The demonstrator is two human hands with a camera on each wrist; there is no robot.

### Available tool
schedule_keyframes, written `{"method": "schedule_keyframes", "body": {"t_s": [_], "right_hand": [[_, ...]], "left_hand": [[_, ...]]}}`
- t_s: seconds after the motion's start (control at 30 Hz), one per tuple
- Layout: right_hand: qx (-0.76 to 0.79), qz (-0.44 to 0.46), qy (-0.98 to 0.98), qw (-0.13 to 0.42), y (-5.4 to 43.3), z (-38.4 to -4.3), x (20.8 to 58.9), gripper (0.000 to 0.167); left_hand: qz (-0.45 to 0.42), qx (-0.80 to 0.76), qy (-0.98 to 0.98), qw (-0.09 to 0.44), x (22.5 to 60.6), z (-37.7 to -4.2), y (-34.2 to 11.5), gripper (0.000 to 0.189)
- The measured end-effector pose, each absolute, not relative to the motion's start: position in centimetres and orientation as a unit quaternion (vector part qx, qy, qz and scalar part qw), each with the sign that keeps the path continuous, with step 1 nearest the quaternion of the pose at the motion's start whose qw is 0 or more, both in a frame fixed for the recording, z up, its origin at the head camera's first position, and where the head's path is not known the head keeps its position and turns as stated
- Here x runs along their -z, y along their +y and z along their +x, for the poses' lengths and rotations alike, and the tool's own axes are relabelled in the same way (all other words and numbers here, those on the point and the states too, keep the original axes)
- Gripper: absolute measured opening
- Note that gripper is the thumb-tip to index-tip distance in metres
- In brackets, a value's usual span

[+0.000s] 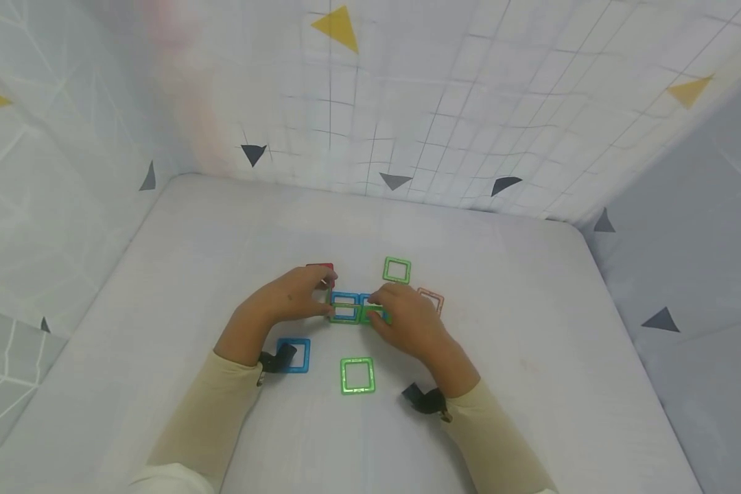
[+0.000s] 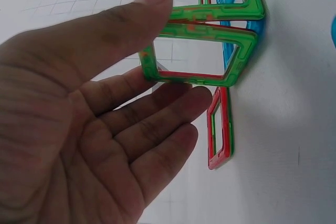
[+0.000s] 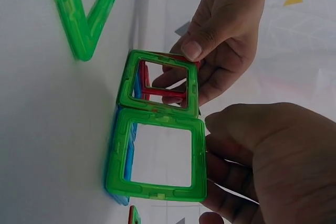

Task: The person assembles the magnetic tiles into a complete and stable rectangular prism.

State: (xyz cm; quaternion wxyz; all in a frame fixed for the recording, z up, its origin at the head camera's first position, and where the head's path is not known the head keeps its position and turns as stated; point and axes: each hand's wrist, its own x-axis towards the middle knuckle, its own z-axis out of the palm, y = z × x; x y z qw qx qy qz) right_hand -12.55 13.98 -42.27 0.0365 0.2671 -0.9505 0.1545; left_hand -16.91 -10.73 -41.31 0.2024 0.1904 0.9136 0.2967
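Observation:
Square magnetic tiles form a small joined structure in the middle of the table. Two blue tiles (image 1: 345, 295) lie at its base, and two green tiles (image 3: 157, 199) stand upright side by side along the near edge. My left hand (image 1: 287, 295) pinches the upper corner of the left green tile (image 3: 126, 80), its thumb in front and fingers behind, beside a red-edged tile at that end. My right hand (image 1: 410, 319) holds the top edge of the right green tile between thumb and fingers. Its fingertips are partly hidden behind the tile.
Loose tiles lie around: a red one (image 1: 324, 265) behind the left hand, a green one (image 1: 397, 260) farther back, an orange-red one (image 1: 440, 304) beyond the right hand, a blue one (image 1: 306, 357) by the left wrist and a green one (image 1: 357, 390) in front. Patterned cloth walls surround the table.

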Motion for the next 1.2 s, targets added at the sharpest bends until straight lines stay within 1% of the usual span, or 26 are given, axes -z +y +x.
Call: {"method": "schedule_keyframes", "body": {"t_s": [0.2, 0.27, 0.33, 0.47, 0.57, 0.63, 0.83, 1.2], "right_hand": [[-0.204, 0.203, -0.955, 0.077, 15.4, -13.2, 42.4, 0.016], [-0.223, 0.177, -0.955, 0.077, 16.2, -13.6, 42.4, 0.016], [-0.236, 0.156, -0.957, 0.06, 16.9, -14.0, 42.6, 0.017], [-0.253, 0.127, -0.959, -0.025, 17.4, -14.5, 43.1, 0.023], [-0.255, 0.121, -0.956, -0.077, 17.1, -14.6, 43.4, 0.027], [-0.251, 0.132, -0.954, -0.095, 16.9, -14.6, 43.6, 0.029], [-0.247, 0.16, -0.95, -0.105, 16.2, -14.4, 44.0, 0.029], [-0.249, 0.17, -0.946, -0.115, 15.5, -14.1, 44.2, 0.023]], "left_hand": [[0.195, -0.294, 0.914, 0.202, 41.4, -16.9, -10.8, 0.064], [0.192, -0.289, 0.915, 0.204, 41.3, -16.9, -10.7, 0.063], [0.188, -0.285, 0.917, 0.206, 41.3, -16.8, -10.7, 0.063], [0.183, -0.28, 0.919, 0.208, 41.1, -16.6, -10.7, 0.064], [0.184, -0.278, 0.92, 0.207, 41.1, -16.6, -10.7, 0.066], [0.185, -0.277, 0.92, 0.207, 41.0, -16.6, -10.8, 0.066], [0.181, -0.282, 0.917, 0.216, 40.9, -16.6, -11.0, 0.065], [0.189, -0.285, 0.913, 0.225, 41.1, -16.8, -11.4, 0.066]]}}
